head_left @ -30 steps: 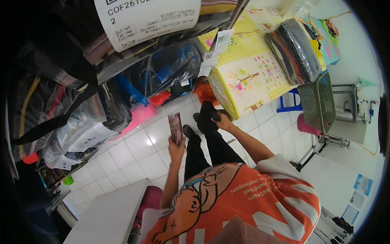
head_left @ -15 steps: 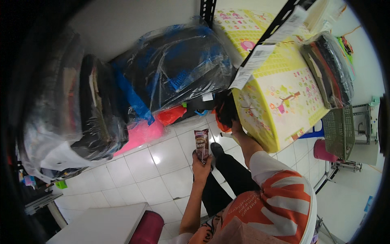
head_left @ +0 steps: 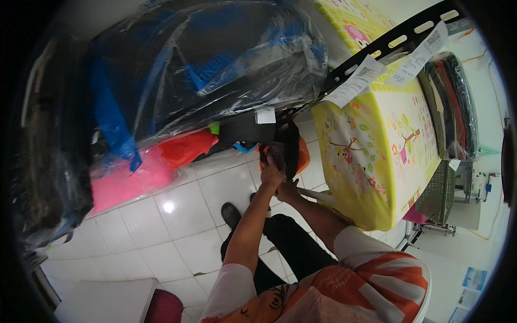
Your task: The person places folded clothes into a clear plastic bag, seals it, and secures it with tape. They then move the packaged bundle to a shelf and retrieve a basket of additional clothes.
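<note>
My left hand [head_left: 273, 175] is closed round a brown sachet [head_left: 275, 150], which now looks dark and lies against the mouth of a black bag [head_left: 291, 148]. Orange material [head_left: 303, 156] shows beside the black. My right hand [head_left: 287, 190] is just below and to the right of the left one, its fingers bent at the bag's lower edge and appearing to grip it. Part of those fingers is hidden. Whether the sachet's far end is inside the bag, I cannot tell.
Plastic-wrapped black and blue bundles [head_left: 215, 64] fill the shelf at upper left, above a pink bundle [head_left: 129, 180] and a red one [head_left: 188, 148]. On the right a yellow patterned cover [head_left: 371, 161] stands close to my right arm. A perforated black shelf rail [head_left: 398, 43] carries paper labels.
My left hand has carried the sachet forward to the black bag. My right hand has come left and nearer, beside the left one. The view has moved closer to the shelf.
</note>
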### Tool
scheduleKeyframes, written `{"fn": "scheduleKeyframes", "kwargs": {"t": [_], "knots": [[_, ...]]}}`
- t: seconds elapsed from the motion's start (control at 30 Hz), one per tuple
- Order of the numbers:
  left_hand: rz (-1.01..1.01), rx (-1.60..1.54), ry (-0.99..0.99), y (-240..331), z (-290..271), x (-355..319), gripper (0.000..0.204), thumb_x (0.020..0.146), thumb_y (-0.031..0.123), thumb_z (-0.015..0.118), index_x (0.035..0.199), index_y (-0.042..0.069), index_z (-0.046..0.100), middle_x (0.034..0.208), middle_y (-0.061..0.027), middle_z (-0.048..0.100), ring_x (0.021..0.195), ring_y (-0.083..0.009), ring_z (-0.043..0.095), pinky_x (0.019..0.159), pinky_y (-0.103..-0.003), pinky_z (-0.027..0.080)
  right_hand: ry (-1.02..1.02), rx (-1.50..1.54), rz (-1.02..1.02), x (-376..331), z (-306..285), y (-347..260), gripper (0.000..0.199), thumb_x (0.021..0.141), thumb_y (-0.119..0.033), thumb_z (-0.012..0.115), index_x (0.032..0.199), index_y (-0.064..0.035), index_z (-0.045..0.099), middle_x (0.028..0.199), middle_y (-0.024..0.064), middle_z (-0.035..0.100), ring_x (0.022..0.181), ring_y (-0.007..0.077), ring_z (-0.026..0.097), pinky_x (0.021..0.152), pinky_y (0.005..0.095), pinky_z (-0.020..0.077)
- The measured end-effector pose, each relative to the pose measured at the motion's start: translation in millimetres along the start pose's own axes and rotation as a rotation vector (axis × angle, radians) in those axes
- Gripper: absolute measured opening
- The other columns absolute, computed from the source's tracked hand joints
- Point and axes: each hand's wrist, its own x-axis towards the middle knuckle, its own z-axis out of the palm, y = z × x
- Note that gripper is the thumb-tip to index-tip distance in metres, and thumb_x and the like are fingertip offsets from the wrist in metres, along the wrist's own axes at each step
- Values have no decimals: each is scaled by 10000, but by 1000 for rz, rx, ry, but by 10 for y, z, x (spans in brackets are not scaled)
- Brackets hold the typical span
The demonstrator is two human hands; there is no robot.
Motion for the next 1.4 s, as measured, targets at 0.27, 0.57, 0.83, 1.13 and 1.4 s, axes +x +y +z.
{"fn": "scheduleKeyframes", "kwargs": {"t": [0.27,0.57,0.83,1.13,1.4], "knots": [[107,177,108,-526,487,659,769,909,344,605,1554,290,189,1564,-179,275,1350,-427,400,1017,-515,456,50,-64,19,-282,-244,-155,986,759,-615,714,1534,-200,267,1550,364,114,1433,520,183,1083,754,95],[56,60,144,-579,123,665,583,900,310,623,1428,182,411,1440,-175,442,1225,-405,528,966,-510,490,149,-30,-46,-517,-285,-85,936,819,-552,688,1527,-118,258,1572,325,90,1453,470,173,1163,596,172],[-29,49,54,-488,-341,-965,423,863,154,621,1276,72,585,1289,-247,541,1160,-440,554,963,-487,490,-172,406,-543,-2408,-1354,-303,542,913,-418,626,1301,-51,530,1269,234,573,1187,396,561,988,512,441],[318,-325,9,1398,-1762,-3147,212,948,149,633,1128,40,662,1032,-98,701,880,-174,661,796,-302,522,270,1094,-459,-3962,-3307,948,439,927,-383,647,1159,-10,649,1089,164,684,976,270,661,858,382,518],[388,-456,-163,2666,-2075,-2995,288,978,172,611,1211,3,616,1056,-104,687,899,-138,635,811,-271,506,1506,1279,259,-4352,-4018,3387,369,945,-357,655,1112,-30,684,1056,99,707,998,182,645,868,345,497]]}}
